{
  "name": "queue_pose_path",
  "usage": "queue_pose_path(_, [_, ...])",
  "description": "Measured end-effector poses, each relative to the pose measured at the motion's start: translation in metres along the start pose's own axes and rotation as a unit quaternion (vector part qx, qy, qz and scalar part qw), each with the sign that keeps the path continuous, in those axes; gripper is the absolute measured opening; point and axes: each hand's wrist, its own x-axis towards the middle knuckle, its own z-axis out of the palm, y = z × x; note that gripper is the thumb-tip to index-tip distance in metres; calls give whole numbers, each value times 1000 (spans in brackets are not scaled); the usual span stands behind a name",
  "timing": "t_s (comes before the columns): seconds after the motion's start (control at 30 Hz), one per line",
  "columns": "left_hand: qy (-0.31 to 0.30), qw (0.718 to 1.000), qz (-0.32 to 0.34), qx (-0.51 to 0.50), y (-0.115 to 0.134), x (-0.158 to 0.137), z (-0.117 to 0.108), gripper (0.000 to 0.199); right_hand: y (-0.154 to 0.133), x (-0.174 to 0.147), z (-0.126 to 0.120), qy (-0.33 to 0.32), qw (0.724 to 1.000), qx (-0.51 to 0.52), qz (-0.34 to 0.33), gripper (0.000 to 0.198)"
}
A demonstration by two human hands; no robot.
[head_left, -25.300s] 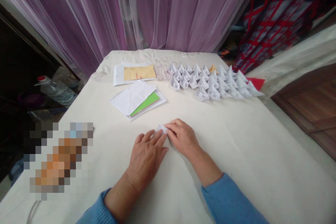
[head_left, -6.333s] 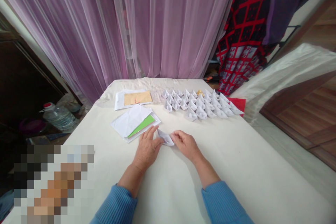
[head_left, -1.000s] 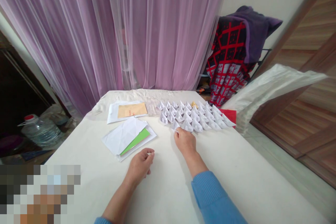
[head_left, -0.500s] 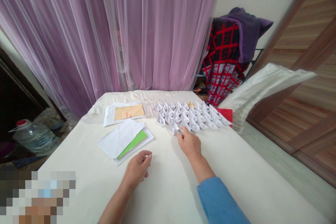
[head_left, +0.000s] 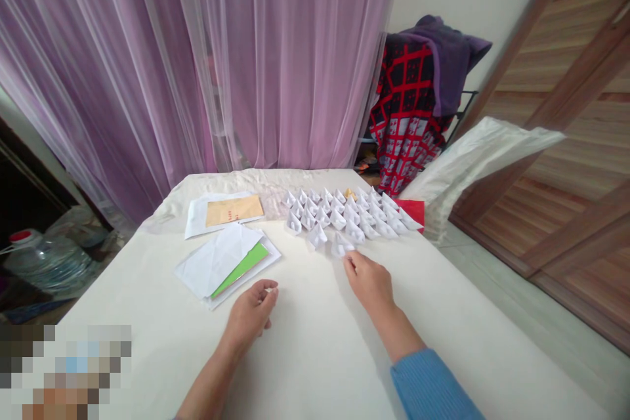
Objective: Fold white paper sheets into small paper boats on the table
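Note:
Rows of folded white paper boats stand on the cloth-covered table, with a yellow paper boat point(head_left: 350, 194) among them at the back. My right hand point(head_left: 371, 281) pinches the near tip of a white paper boat point(head_left: 340, 246) at the front of the group, thumb and fingers closed on it. Just left of that one stands another white boat point(head_left: 317, 236). My left hand point(head_left: 251, 312) hovers over or rests on the cloth, which I cannot tell; its fingers are loosely curled, a little apart, and hold nothing visible. Nearest to it are white paper sheets point(head_left: 211, 261) and a green sheet point(head_left: 241, 269).
A brown envelope point(head_left: 233, 210) lies on white paper point(head_left: 194, 223) at the back left. Something flat and red point(head_left: 413, 211) sits by the boats at the table's right edge. A large water bottle point(head_left: 46, 262) stands left of the table point(head_left: 305, 367); a wooden wardrobe point(head_left: 531, 210) is at right.
My right hand has drawn toward me and slightly right, bringing the front boat out from the row. My left hand stays nearly in place. The whole view has shifted slightly.

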Motion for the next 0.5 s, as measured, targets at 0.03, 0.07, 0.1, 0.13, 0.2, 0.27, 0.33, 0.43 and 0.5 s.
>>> queue_pose_path(0.03, [17, 999, 32, 16, 1, -1, 2, 34, 4, -8, -1, 3, 999, 29, -26, 21])
queue_pose_path(0.07, [36, 996, 75, 37, 2, -3, 3, 32, 6, -16, -3, 2, 996, 69, -65, 21])
queue_pose_path(0.1, [62, 987, 135, 65, 5, -6, 5, 31, 8, -24, -4, -6, 987, 110, -113, 22])
queue_pose_path(0.13, [75, 971, 203, 98, 7, -8, 6, 32, 8, -30, -5, -20, 981, 129, -142, 22])
queue_pose_path(0.2, [70, 937, 301, 165, 13, -14, 8, 40, 5, -39, -8, -44, 970, 153, -184, 22])
queue_pose_path(0.27, [60, 910, 331, 241, 17, -18, 8, 49, -1, -44, -10, -67, 958, 171, -220, 21])
queue_pose_path(0.33, [56, 896, 331, 291, 17, -19, 7, 51, -6, -47, -10, -88, 946, 187, -251, 20])
queue_pose_path(0.43, [42, 882, 326, 339, 16, -18, 3, 39, -9, -48, -6, -111, 934, 197, -275, 20])
queue_pose_path(0.5, [24, 878, 317, 358, 16, -17, 1, 25, -8, -48, -4, -120, 934, 196, -272, 20])
